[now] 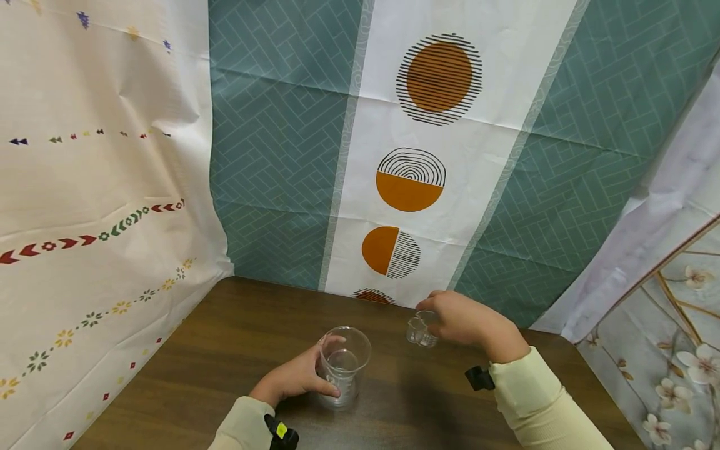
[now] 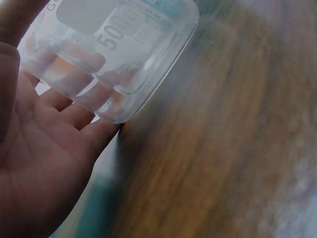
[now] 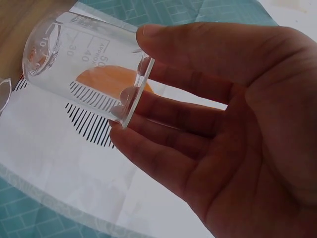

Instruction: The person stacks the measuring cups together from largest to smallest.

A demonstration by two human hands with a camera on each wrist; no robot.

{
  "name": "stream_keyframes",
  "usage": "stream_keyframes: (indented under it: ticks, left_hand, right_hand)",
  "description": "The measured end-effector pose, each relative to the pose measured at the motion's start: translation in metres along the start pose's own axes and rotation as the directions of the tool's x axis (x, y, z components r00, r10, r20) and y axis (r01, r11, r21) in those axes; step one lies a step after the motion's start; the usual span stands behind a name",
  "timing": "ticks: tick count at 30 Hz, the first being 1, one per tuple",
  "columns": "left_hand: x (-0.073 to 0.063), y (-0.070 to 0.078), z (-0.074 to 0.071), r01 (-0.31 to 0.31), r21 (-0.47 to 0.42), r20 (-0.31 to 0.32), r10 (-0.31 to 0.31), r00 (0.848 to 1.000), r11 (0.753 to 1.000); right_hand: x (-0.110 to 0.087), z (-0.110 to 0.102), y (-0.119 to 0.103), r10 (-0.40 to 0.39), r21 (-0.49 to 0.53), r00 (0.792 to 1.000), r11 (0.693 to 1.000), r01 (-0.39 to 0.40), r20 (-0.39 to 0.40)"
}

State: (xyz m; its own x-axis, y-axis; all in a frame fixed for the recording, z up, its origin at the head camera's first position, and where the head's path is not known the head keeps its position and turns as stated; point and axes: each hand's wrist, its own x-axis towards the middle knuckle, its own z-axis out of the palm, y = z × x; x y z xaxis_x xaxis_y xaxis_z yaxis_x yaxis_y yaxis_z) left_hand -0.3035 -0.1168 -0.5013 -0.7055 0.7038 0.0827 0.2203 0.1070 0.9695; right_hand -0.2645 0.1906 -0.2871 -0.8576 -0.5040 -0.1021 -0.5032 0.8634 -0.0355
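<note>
A large clear beaker, marked 500 in the left wrist view, stands upright on the wooden table. My left hand grips its side, the thumb in front and the fingers curled behind. Inside it a second, smaller outline shows; I cannot tell whether that is another beaker. Farther back on the right, my right hand holds a small clear beaker by the rim between thumb and fingers. Its scale reads up to 50. Close beside it is another small glass vessel, whose edge also enters the right wrist view.
The brown wooden table ends at a hanging green and white cloth with orange circles. A cream patterned cloth hangs on the left, and a floral cloth on the right.
</note>
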Motion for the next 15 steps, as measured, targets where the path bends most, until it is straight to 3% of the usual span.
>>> stream_keyframes:
  ticks: [15]
  left_hand:
    - [-0.0003, -0.0002, 0.0002, -0.004, 0.007, 0.002, 0.004, 1.0, 1.0]
  right_hand:
    - [0.001, -0.0033, -0.0089, -0.045, 0.014, 0.999, 0.999, 0.045, -0.023]
